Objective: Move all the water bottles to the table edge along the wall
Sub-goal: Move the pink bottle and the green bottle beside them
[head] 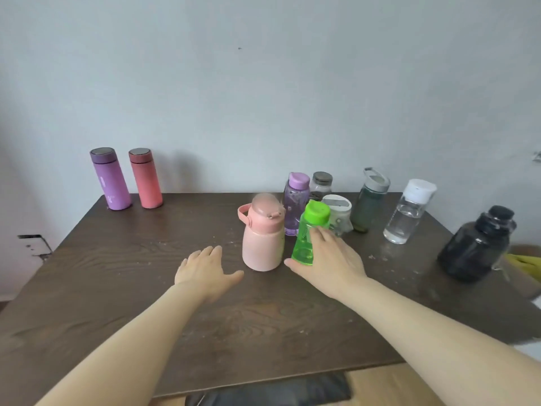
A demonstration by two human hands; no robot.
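Two flasks, a purple flask (110, 179) and a red flask (145, 178), already stand upright side by side at the far edge of the worktop (123, 268), near its far left corner and against the wall (263, 83); these look done. Behind the middle cluster a grey-lidded jar (321, 182) also sits close to that far edge, though whether it touches the wall line cannot be told.

Left to move, by my reading: the pink jug (262, 233), the green bottle (310, 232), the lilac bottle (295, 202), a pale wide-lidded cup (339, 213), the dark green bottle (369, 202), the clear bottle (408, 211) and the big dark bottle (477, 244) near the right edge.

The right hand (328, 259) has its grip wrapping the green bottle, fingers on its side and thumb low at its base; the bottle tilts slightly. The left hand (205, 266) hovers open and empty, just beside the pink jug, not touching it.
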